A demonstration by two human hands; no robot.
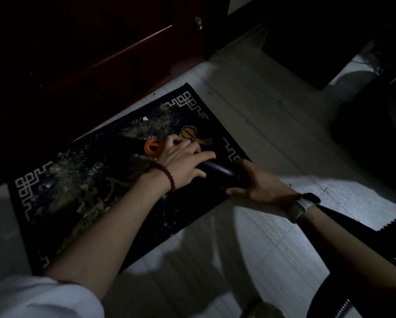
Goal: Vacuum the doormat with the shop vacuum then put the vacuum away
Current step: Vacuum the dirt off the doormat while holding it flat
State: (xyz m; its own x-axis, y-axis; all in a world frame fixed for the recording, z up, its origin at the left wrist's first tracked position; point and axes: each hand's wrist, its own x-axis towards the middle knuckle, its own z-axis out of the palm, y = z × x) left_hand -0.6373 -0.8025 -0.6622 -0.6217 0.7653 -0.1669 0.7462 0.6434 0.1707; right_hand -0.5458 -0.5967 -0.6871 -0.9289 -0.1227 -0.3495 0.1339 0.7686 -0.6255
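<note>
A black doormat (pixel 61 198) with a pale knot border and a lantern picture lies on the tiled floor, dusted with pale grit. A black vacuum wand (pixel 222 174) with an orange collar (pixel 153 148) slants across the mat. Its dark nozzle (pixel 125 143) sits on the mat left of the collar. My left hand (pixel 183 161), with a red bead bracelet, grips the wand just behind the collar. My right hand (pixel 259 187), with a pale watch on the wrist, grips the wand's rear end. The ribbed black hose (pixel 343 220) runs off to the lower right.
A dark red door (pixel 96 49) stands behind the mat. Dark furniture (pixel 307 42) fills the upper right, and a dark rounded mass (pixel 371 143) sits at the right edge. Pale floor tiles (pixel 261 249) spread below and to the right of the mat.
</note>
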